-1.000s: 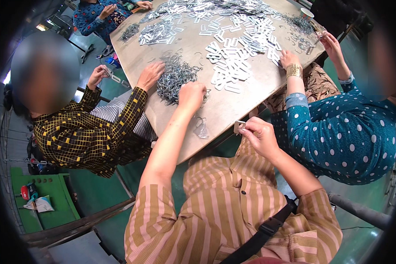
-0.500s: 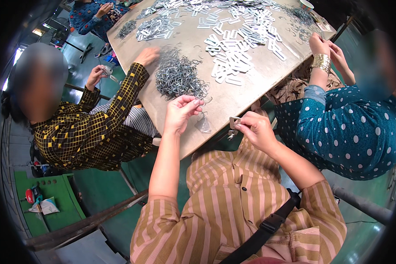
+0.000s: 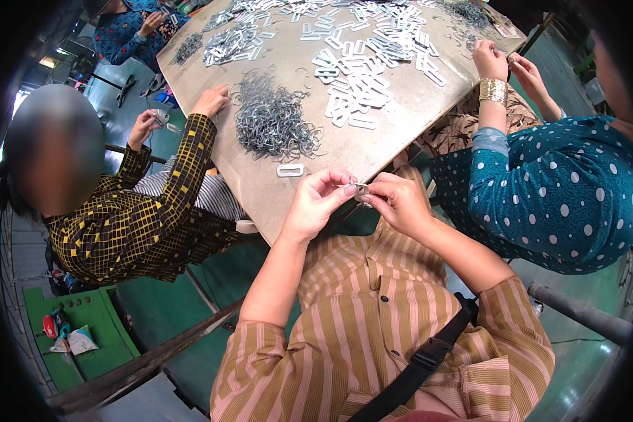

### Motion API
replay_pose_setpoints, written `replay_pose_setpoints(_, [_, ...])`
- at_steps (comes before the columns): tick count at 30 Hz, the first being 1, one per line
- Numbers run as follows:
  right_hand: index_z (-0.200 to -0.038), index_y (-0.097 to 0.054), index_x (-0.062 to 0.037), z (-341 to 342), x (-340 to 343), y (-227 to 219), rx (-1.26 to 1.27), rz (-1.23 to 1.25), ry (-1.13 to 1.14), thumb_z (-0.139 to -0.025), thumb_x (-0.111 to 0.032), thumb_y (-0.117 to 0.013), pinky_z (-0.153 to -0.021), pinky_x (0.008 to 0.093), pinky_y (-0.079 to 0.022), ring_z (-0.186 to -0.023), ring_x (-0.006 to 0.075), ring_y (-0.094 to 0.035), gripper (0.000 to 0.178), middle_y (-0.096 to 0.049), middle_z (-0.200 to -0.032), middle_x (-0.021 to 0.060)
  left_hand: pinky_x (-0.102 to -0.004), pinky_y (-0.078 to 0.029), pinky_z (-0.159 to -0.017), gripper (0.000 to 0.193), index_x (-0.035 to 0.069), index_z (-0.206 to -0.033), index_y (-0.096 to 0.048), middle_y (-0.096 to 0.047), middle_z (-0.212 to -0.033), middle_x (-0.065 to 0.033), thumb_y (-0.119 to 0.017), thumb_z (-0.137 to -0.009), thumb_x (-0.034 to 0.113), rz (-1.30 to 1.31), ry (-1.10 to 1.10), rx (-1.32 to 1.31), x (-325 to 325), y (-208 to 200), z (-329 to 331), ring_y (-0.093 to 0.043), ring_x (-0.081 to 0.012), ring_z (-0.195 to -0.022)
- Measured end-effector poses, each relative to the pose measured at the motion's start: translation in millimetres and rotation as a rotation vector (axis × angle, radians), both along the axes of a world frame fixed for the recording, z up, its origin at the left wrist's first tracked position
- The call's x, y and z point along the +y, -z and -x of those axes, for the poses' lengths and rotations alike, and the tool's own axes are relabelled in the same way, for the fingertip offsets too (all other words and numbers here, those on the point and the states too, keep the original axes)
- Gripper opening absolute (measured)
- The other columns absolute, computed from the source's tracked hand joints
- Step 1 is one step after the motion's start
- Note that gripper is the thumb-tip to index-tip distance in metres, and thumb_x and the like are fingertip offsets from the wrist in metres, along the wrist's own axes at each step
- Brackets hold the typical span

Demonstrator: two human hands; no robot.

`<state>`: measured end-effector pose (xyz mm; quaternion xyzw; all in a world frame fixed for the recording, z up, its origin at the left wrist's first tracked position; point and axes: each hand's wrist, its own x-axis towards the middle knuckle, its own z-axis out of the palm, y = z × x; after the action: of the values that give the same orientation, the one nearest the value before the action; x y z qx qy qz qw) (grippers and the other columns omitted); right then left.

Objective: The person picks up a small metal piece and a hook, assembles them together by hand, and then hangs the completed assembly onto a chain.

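My left hand (image 3: 318, 204) and my right hand (image 3: 399, 202) meet just off the table's near corner. Between the right fingertips is a small slotted metal plate (image 3: 361, 188), with smaller metal parts partly hidden below it. The left thumb and finger are pinched at the plate's upper edge on what looks like a small bent wire hook, mostly covered by the fingertips. A flat oblong metal ring (image 3: 290, 170) lies on the table (image 3: 257, 204) beyond my left hand. Past it is a tangled heap of bent wire hooks (image 3: 278, 123).
Piles of oblong metal rings (image 3: 359, 91) spread over the table's middle and far side. A co-worker in a checked top (image 3: 137, 225) sits at left, reaching beside the heap. Another in dotted teal (image 3: 541, 186) works at right. A third person (image 3: 130, 35) is at far left.
My left hand has moved right from beside the wire heap to meet the plate in my right hand. An oblong ring now lies flat near the heap. The left co-worker's hand is drawn back slightly.
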<state>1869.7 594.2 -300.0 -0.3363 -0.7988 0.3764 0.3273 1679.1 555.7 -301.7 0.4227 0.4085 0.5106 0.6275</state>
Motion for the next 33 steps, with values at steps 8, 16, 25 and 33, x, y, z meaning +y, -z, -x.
replay_pose_setpoints(8, [-0.086, -0.069, -0.0029, 2, 1, 13, -0.008, -0.023, -0.045, -0.076, -0.004, -0.069, -0.06, 0.0361, -0.048, -0.067, 0.0289, -0.062, 0.01, -0.061, -0.074, 0.0121, -0.0301, -0.048, -0.084, 0.006, 0.004, -0.09, -0.056, -0.064, -0.102, -0.0097, -0.06, -0.09, 0.008, 0.048, 0.004, -0.091, -5, 8, -6, -0.06, -0.0156, -0.092])
replay_pose_setpoints(16, [-0.085, -0.07, -0.0047, -3, 43, 46, 0.104, 0.02, 0.037, -0.083, -0.018, -0.063, -0.061, 0.036, -0.046, -0.067, 0.028, -0.059, 0.015, -0.059, -0.071, 0.012, -0.0281, -0.047, -0.085, 0.006, 0.004, -0.091, -0.053, -0.064, -0.095, -0.0074, -0.058, -0.089, 0.001, -0.076, -0.1, 0.032, -18, -5, -12, -0.06, -0.0134, -0.091])
replay_pose_setpoints(25, [-0.098, -0.063, -0.0035, 43, 118, 76, -0.346, -0.33, 0.404, -0.076, -0.018, -0.07, -0.081, 0.04, -0.044, -0.089, 0.0329, -0.054, 0.027, -0.056, -0.09, 0.0147, -0.0258, -0.048, -0.081, 0.005, 0.002, -0.091, -0.054, -0.063, -0.094, -0.0067, -0.057, -0.089, 0.0, -0.058, -0.034, 0.103, -29, 6, -20, -0.058, -0.0112, -0.088])
replay_pose_setpoints(33, [-0.077, -0.061, 0.0006, 34, 88, 13, -0.146, 0.104, 0.119, -0.071, -0.009, -0.067, -0.057, 0.0334, -0.045, -0.059, 0.0221, -0.06, 0.013, -0.062, -0.065, 0.0124, -0.0229, -0.048, -0.076, 0.005, 0.002, -0.091, -0.054, -0.063, -0.09, -0.0045, -0.058, -0.09, 0.002, 0.033, -0.13, 0.134, -26, 12, -16, -0.058, -0.0087, -0.083])
